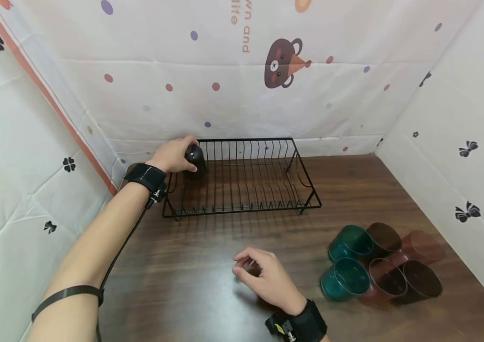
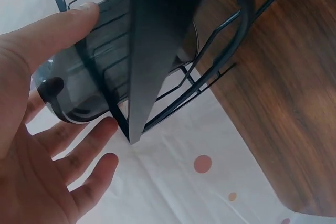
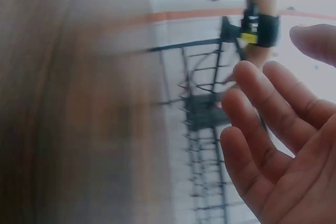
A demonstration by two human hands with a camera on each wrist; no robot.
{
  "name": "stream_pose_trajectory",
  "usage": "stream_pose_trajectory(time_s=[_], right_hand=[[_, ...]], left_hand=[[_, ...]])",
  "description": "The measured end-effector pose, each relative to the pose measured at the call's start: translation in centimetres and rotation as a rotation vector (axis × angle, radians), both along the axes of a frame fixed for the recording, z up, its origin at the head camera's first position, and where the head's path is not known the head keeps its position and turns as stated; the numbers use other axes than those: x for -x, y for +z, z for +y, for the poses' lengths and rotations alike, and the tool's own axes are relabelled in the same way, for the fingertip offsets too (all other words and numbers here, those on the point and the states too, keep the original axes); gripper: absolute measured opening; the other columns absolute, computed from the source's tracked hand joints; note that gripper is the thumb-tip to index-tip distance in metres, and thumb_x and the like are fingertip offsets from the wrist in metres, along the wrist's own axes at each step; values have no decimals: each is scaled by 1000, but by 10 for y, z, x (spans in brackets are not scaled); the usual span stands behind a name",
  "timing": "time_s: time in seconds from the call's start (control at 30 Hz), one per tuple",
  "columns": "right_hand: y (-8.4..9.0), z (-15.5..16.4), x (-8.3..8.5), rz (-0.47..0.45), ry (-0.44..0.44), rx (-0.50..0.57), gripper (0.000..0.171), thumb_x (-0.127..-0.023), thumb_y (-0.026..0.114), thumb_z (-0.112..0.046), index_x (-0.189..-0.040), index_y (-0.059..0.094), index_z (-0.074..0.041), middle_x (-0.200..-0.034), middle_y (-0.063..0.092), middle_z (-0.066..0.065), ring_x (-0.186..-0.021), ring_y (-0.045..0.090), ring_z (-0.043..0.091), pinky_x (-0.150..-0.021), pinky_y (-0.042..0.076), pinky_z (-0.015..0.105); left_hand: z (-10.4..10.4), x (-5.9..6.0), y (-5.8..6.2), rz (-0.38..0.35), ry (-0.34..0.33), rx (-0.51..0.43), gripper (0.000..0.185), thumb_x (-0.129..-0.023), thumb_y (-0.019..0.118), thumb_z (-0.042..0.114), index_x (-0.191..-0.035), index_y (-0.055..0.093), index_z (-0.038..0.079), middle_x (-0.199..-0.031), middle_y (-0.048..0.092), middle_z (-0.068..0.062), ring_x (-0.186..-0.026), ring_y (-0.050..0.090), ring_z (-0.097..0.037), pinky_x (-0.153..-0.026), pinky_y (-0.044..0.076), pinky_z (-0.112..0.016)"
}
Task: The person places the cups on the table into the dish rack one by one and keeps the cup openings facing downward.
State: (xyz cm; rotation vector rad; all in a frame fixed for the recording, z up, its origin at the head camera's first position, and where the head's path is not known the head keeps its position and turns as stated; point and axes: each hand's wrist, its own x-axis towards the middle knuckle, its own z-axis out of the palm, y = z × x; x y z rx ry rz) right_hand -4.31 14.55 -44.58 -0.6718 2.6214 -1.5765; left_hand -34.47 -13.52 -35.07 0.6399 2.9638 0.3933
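Left hand [image 1: 173, 156] grips a dark cup [image 1: 195, 161] at the rack's [image 1: 242, 209] back left corner, inside the wires. Right hand [image 1: 267, 278] rests loose and holds nothing, near the table's [image 1: 208, 294] front edge. Six cups [image 1: 381, 266] wait lying at the table's right edge; one placed, judging by this.

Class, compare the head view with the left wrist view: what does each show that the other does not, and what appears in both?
Only the head view shows the right hand resting on the brown wooden table, and the six teal, brown and red translucent plastic cups lying together. Only the left wrist view shows, close up, the dark cup's open rim toward the palm. Both show the left hand holding the dark translucent cup at the black wire dish rack.
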Motion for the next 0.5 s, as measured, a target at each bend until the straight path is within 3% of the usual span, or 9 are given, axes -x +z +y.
stream_pose_trajectory(time_s=[0.17, 0.37, 0.5], right_hand=[[19, 20, -26, 110, -84, -73, 17, -99, 67, -33, -116, 64, -37, -104, 67, -18, -90, 62, 2, -76, 56, 27], [37, 63, -55, 255, -275, -122, 27, -90, 78, -12, -110, 68, -29, -88, 63, -15, -72, 54, -2, -60, 48, 16], [41, 92, -70, 384, -400, -147, 38, -81, 83, 0, -108, 71, -24, -86, 60, -15, -66, 47, -2, -54, 39, 13]], left_hand=[[3, 0, -1, -15, 5, 7, 84, -84, 82, 32, -154, 38, 20, -148, 49, -18, -122, 56, -42, -94, 49, -59], [3, -3, 0, -48, -5, -12, 84, -87, 79, 34, -157, 35, 22, -155, 39, -21, -128, 51, -46, -97, 47, -62], [-1, -4, 2, -60, -7, -28, 82, -89, 76, 34, -158, 33, 21, -155, 38, -23, -128, 50, -45, -98, 47, -62]])
